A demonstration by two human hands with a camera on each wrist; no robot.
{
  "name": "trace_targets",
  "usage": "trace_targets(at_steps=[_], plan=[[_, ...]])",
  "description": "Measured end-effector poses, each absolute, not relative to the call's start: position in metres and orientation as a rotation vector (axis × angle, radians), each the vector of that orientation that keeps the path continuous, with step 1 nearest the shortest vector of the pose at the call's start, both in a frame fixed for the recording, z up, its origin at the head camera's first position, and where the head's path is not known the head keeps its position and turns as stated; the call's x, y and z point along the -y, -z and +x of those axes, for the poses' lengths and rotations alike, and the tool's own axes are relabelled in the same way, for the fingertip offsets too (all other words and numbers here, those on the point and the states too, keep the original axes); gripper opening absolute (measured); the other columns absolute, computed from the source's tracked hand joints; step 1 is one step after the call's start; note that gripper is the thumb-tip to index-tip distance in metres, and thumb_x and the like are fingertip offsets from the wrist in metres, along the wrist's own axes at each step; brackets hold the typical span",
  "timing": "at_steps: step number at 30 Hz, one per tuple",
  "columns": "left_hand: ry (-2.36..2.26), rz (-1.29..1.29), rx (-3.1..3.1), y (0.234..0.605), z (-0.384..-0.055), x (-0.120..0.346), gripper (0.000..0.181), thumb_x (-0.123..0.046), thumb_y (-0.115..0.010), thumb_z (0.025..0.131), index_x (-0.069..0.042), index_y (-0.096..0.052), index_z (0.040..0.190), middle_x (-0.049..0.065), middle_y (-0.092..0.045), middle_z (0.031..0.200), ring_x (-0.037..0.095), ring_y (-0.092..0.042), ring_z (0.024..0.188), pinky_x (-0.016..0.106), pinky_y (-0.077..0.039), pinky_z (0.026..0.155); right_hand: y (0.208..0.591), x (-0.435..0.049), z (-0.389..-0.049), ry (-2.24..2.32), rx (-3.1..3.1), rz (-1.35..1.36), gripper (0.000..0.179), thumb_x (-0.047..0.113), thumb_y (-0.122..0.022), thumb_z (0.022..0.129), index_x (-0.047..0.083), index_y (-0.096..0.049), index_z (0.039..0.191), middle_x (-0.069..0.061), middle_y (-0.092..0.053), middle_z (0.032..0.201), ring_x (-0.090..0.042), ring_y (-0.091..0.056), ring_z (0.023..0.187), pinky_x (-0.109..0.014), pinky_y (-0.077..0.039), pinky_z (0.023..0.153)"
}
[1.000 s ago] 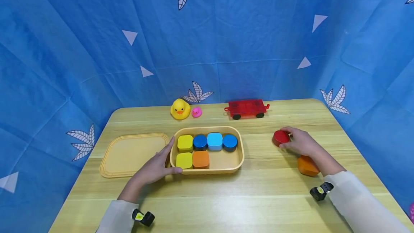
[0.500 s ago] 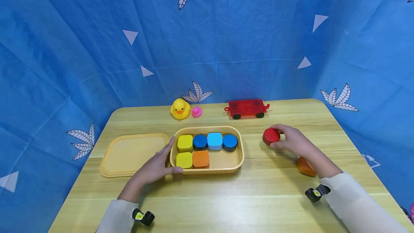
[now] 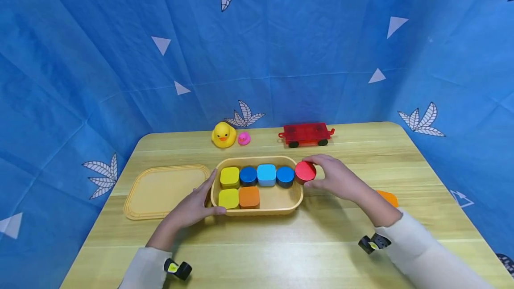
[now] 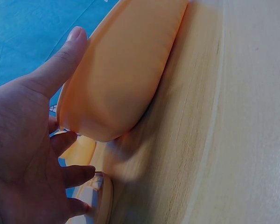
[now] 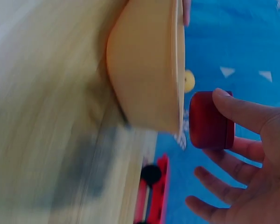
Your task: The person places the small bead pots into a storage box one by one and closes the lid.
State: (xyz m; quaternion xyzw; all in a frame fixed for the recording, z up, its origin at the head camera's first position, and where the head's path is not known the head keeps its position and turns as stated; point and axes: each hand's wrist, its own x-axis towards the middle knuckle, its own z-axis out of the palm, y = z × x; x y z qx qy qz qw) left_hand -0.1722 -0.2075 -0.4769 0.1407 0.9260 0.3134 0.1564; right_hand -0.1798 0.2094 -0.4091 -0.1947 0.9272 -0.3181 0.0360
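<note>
A red round block (image 3: 305, 172) is pinched between thumb and fingers of my right hand (image 3: 335, 178), raised by the right end of the yellow box (image 3: 277, 211). In the right wrist view, the block (image 5: 208, 120) is beside the rim of the box (image 5: 144, 70), with a small gap. My left hand (image 3: 192, 206) grips the box's left end, thumb at the near rim and fingers round the side. The box holds yellow blocks (image 3: 229, 199), an orange block (image 3: 249, 197), dark blue round blocks (image 3: 285, 175) and a light blue block (image 3: 267, 174).
A pale yellow lid (image 3: 164, 193) lies left of the box. Behind stand a yellow duck (image 3: 223, 135), a small pink duck (image 3: 243, 138) and a red toy wagon (image 3: 306, 134). An orange block (image 3: 387, 197) is partly hidden by the right forearm. Blue cloth surrounds the table.
My right hand has carried the red round block leftward from the table's right side to the box's right end. The left hand and the box have stayed where they were.
</note>
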Motion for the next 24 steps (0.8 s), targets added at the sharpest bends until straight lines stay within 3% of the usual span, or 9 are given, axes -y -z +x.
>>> trace_targets(at_steps=[5,12,19,24], plan=[[-0.897,0.407,-2.653,0.477,-0.173,0.207,0.116,-0.063,-0.074,0.086,-0.033,0.003,0.167,0.010,-0.014,0.173,0.048,-0.025,0.152,0.070,-0.027,0.117,0.411,-0.185,-0.177,0.925,-2.864,-0.701,0.065,0.021,-0.088,0.084,0.003,-0.061,0.140,-0.017,-0.062,0.137,-0.040,-0.055,0.129,-0.057,-0.047,0.107],[-0.889,0.399,-2.654,0.474,-0.173,0.205,0.117,-0.064,-0.074,0.085,-0.033,0.004,0.167,0.011,-0.013,0.173,0.046,-0.024,0.153,0.068,-0.026,0.118,0.415,-0.155,-0.175,0.873,-2.844,-0.804,0.061,0.018,-0.091,0.080,0.005,-0.065,0.134,-0.009,-0.067,0.122,-0.030,-0.059,0.112,-0.043,-0.056,0.090],[-0.897,0.389,-2.648,0.470,-0.172,0.203,0.117,-0.063,-0.075,0.085,-0.030,0.003,0.167,0.012,-0.013,0.173,0.048,-0.024,0.152,0.069,-0.027,0.118,0.425,-0.138,-0.178,0.826,-2.812,-0.874,0.057,0.020,-0.091,0.080,0.006,-0.067,0.129,-0.009,-0.065,0.119,-0.026,-0.059,0.108,-0.042,-0.054,0.088],[-0.895,0.387,-2.648,0.469,-0.172,0.203,0.117,-0.063,-0.074,0.086,-0.031,0.003,0.167,0.012,-0.014,0.173,0.049,-0.025,0.152,0.069,-0.027,0.117,0.435,-0.130,-0.180,0.739,-2.840,-0.867,0.058,0.024,-0.092,0.079,0.008,-0.069,0.130,-0.013,-0.063,0.125,-0.031,-0.057,0.116,-0.045,-0.054,0.093]])
